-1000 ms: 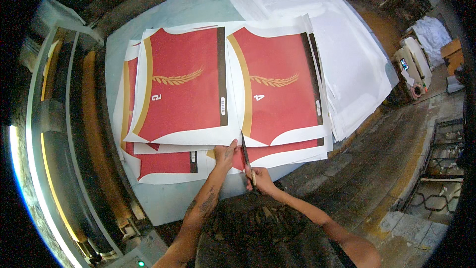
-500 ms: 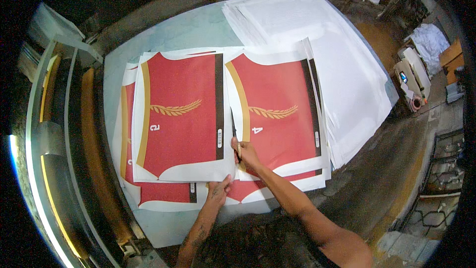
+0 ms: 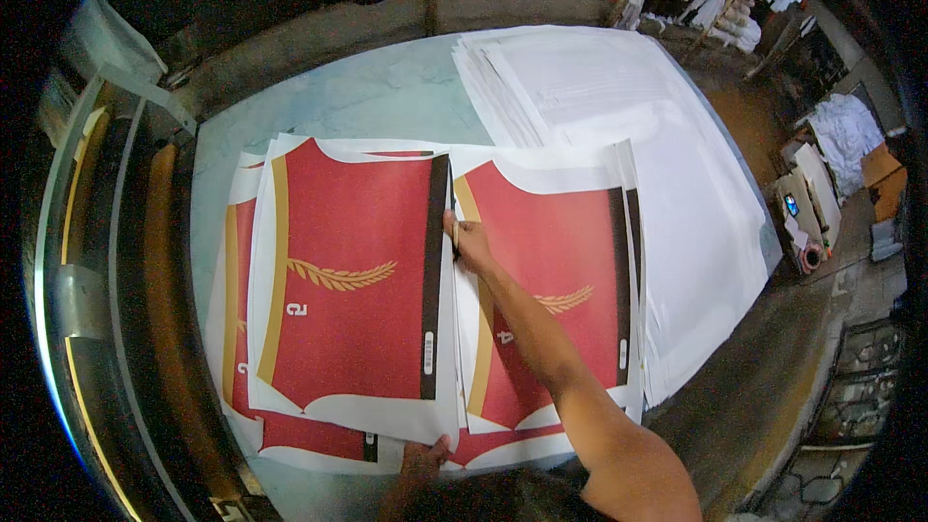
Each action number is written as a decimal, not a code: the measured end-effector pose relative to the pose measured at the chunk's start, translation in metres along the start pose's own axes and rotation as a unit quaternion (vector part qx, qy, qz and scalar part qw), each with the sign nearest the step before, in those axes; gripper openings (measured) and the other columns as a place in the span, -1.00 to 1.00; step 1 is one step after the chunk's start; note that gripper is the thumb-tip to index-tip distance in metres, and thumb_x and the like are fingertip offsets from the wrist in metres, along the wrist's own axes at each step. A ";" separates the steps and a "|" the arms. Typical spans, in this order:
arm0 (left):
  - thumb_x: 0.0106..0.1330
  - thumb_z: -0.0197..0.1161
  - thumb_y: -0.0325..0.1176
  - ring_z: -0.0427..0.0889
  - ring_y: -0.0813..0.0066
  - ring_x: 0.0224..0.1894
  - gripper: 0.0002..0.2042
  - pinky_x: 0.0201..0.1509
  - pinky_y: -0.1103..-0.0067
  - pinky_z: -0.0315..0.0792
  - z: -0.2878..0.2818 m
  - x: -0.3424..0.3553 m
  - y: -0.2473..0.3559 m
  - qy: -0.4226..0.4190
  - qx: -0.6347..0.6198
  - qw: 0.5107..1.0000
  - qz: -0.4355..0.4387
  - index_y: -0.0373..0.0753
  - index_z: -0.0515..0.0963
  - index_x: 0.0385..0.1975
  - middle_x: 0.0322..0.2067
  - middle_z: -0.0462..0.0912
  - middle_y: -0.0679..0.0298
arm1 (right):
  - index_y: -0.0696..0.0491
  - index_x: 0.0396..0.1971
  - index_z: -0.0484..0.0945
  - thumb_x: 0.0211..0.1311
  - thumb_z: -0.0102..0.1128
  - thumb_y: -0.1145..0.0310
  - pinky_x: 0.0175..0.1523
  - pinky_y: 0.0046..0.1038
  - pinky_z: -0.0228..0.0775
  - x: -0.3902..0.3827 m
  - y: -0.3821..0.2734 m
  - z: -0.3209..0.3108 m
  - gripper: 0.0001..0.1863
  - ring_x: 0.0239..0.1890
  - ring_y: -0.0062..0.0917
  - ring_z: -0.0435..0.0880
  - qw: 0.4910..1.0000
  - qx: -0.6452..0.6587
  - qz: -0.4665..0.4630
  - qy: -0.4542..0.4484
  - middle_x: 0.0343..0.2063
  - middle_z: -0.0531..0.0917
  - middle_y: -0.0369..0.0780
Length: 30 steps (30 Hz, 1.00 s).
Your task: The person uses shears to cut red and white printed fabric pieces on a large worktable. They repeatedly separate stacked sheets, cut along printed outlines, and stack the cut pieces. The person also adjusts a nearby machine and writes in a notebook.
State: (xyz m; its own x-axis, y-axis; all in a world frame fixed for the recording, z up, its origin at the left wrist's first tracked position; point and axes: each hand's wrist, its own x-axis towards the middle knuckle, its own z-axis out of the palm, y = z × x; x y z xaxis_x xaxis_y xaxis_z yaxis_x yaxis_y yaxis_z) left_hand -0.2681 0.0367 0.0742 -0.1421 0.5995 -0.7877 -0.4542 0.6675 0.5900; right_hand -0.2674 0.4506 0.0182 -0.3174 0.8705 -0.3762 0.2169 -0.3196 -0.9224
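Note:
Dark scissors are in my right hand, whose fingers close round the handles; the blades are mostly hidden. They stand at the seam between two printed sheets. To their left lies a red jersey-panel sheet with a gold leaf motif, a gold band and a black strip. On the right is a matching red sheet, partly covered by my right forearm. At the near edge of the left sheet, my left hand pinches its lower right corner, thumb on top.
More red printed sheets lie beneath these on the pale blue-green table. A stack of large white sheets covers its far right. A long roller machine runs along the left side. Boxes and white cloth stand at the right.
My right hand has moved away from me along the seam with the scissors. My left hand stays at the sheet's lower corner. The whole view has tilted upward, so the table sits lower.

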 end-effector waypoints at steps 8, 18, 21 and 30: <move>0.25 0.25 -0.42 0.46 0.58 -0.44 -0.68 -0.41 0.63 0.37 0.003 0.006 -0.022 0.064 -0.163 0.985 0.001 -0.29 0.40 -0.02 -0.34 0.54 0.32 | 0.11 -0.69 0.43 0.12 0.25 -0.17 -0.67 -0.50 0.22 0.074 -0.054 0.004 -0.40 -0.77 -0.59 0.43 0.997 0.022 -0.063 0.029 -0.77 0.46 -0.27; 0.26 0.29 -0.34 0.62 0.49 -0.36 -0.76 -0.39 0.63 0.47 -0.015 0.039 -0.049 0.063 -0.164 0.984 0.009 -0.32 0.47 -0.20 -0.38 0.60 0.26 | 0.13 -0.26 0.44 0.02 0.29 0.29 -0.37 -0.15 0.41 -0.276 0.067 -0.059 -0.67 -0.39 -0.10 0.62 0.914 -0.369 -0.166 0.032 -0.46 0.59 -0.02; 0.26 0.29 -0.29 0.69 0.29 -0.32 -0.72 -0.27 0.51 0.60 -0.016 0.041 -0.073 0.007 -0.246 0.967 -0.064 -0.36 0.44 -0.20 -0.26 0.63 0.08 | 0.11 -0.27 0.39 -0.07 0.31 0.32 -0.30 -0.16 0.44 -0.312 0.093 -0.079 -0.62 -0.34 -0.10 0.59 0.878 -0.436 -0.193 0.053 -0.39 0.56 -0.05; 0.24 0.23 -0.39 0.33 0.18 0.22 -0.52 0.31 0.27 0.15 0.002 0.060 -0.095 0.073 -0.371 0.926 -0.009 -0.22 0.23 0.12 0.07 0.41 0.09 | 0.20 -0.28 0.36 -0.12 0.32 0.35 -0.12 -0.14 0.36 -0.304 0.122 -0.110 -0.58 -0.24 -0.06 0.50 0.812 -0.508 -0.250 0.144 -0.36 0.49 -0.01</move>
State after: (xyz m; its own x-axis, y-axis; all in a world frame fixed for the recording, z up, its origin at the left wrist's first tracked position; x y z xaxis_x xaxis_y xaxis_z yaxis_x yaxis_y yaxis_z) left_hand -0.2314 0.0098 -0.0287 -0.2209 0.4897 -0.8435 -0.9288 0.1581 0.3351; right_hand -0.0430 0.1883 0.0293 -0.4031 0.8943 0.1943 0.8227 0.4471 -0.3510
